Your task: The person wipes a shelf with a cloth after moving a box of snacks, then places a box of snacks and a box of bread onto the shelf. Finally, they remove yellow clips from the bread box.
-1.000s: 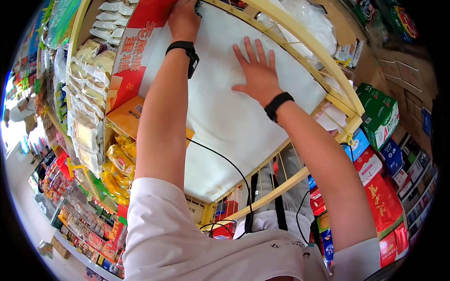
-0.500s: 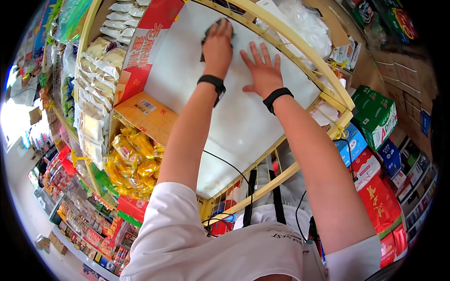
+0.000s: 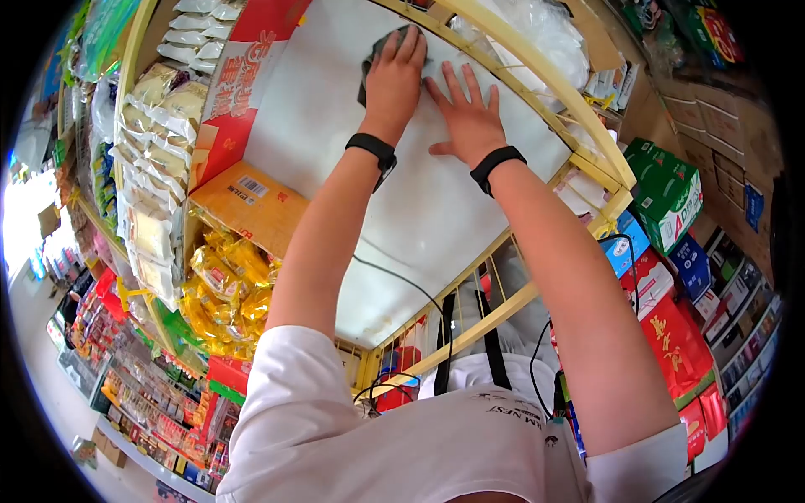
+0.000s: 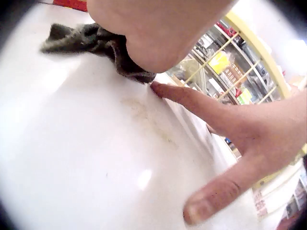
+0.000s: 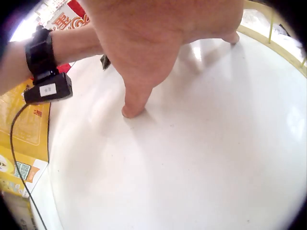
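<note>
My left hand lies over a dark grey-green cloth, fingers extended, pressing it against a smooth white surface. The bunched cloth shows beneath the palm in the left wrist view; the left thumb is hidden from the head view. Just to the right, my right hand rests with fingers spread and thumb pointing left. Its fingertips touch the white surface in the right wrist view. A faint brownish stain marks the surface near both hands.
A pale yellow rail borders the surface on the far right. Along the left stand wrapped cakes, an orange carton and yellow-wrapped snacks. A black cable hangs across the near side. Outside the rail sits a green box.
My left hand has come back from the far left edge with the cloth, moving right until it is close beside the right hand. The right hand stays on the surface.
</note>
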`<state>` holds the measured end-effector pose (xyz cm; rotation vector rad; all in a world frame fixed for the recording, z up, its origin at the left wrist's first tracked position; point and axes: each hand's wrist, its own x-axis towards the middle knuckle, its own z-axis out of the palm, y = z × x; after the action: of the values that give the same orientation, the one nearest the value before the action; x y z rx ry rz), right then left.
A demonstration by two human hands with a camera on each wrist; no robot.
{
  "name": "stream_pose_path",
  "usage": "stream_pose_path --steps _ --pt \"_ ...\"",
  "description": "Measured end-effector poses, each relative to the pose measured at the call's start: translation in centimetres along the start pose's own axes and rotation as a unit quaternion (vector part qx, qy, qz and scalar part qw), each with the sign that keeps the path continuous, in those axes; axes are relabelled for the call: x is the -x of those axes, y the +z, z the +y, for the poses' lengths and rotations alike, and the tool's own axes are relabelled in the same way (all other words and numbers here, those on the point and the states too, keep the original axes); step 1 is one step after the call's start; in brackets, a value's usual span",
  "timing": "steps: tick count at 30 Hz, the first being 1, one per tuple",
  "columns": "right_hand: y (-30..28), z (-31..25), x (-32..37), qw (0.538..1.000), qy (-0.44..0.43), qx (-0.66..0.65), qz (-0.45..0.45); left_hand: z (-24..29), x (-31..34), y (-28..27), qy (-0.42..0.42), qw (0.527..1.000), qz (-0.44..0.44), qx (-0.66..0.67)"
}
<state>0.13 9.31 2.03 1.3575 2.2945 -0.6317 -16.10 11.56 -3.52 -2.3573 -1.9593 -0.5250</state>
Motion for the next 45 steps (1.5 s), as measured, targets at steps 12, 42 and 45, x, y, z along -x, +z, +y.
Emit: stream_pose_path --steps 12,42,45 --pt "0.3 0.1 0.0 0.999 -0.013 0.026 0.014 -2.4 -0.2 -0.6 0.066 0.997 -0.030 0.028" --pt "0.0 -0.1 -0.2 0.999 -0.011 0.037 -0.008 -3.2 -1.9 -1.4 -0.063 0.997 0.043 0.024" --pt "0.0 -0.1 -0.3 0.999 -0.009 0.034 -0.009 -2.0 -0.4 -0.8 -0.054 0.996 0.032 0.058"
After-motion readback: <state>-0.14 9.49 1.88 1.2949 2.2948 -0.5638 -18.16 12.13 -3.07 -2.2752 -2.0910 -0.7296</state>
